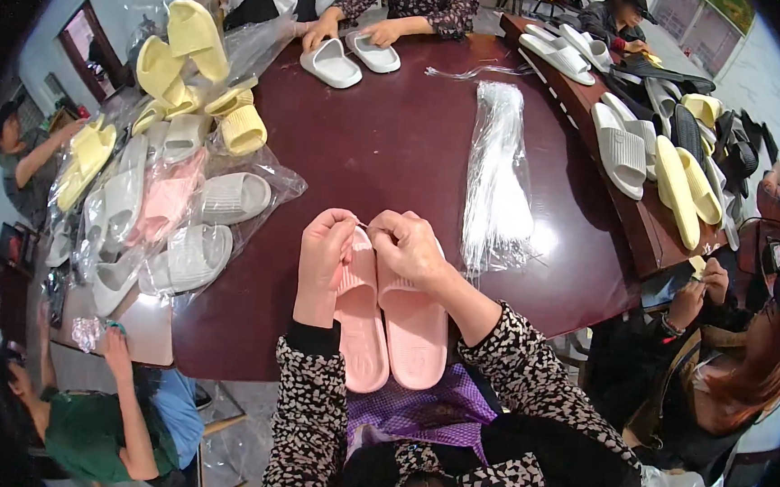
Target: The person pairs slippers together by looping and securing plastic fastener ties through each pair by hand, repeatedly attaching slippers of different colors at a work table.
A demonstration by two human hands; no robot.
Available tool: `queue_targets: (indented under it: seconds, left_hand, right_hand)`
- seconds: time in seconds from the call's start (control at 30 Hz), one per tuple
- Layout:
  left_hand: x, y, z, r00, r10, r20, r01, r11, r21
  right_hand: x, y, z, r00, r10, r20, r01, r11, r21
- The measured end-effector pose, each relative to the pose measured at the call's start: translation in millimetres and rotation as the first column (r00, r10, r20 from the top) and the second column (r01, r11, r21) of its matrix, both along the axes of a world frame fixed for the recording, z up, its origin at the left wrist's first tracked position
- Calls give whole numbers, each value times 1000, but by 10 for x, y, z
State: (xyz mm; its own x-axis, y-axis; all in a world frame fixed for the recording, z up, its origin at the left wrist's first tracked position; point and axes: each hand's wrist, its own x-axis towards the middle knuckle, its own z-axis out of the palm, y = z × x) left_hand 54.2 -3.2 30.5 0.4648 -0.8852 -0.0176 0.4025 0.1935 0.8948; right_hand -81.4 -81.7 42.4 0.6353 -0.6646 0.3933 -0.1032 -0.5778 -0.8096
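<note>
A pair of pink slippers lies side by side in front of me, heels toward my body, toe ends under my hands. My left hand is closed in a pinch at the toe of the left slipper. Beside it, my right hand is closed too, fingertips pinched above the toe of the right slipper. A small pale bit shows between the two hands, too fine to make out. Past my right hand lies a bundle of thin white plastic strands in a transparent bag.
Bagged yellow, grey and pink slippers pile up on the left of the dark red table. More slippers crowd a raised board at right. Across the table, a person's hands touch white slippers. Other people sit at both sides.
</note>
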Motion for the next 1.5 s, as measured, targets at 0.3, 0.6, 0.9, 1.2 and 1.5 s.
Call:
queue_targets:
  seconds: [0.3, 0.6, 0.9, 1.2, 1.5]
  left_hand:
    - [-2, -70, 36, 999, 24, -40, -25, 1000, -5]
    - [32, -30, 2, 1000, 8, 9, -8, 1000, -6]
    - [-8, -101, -15, 995, -3, 99, 4, 1000, -12]
    - [-2, -11, -50, 995, 1, 103, 1, 1000, -18]
    - [16, -50, -53, 996, -10, 84, 11, 1000, -11]
  right_hand:
    - [33, -52, 25, 999, 11, 44, -14, 998, 68]
    - [79, -16, -57, 997, -49, 58, 48, 999, 3]
    - [6, -121, -57, 999, -29, 29, 30, 998, -59]
    - [25, 33, 20, 997, -60, 43, 62, 997, -50]
    - [71, -26, -53, 997, -56, 52, 59, 996, -61]
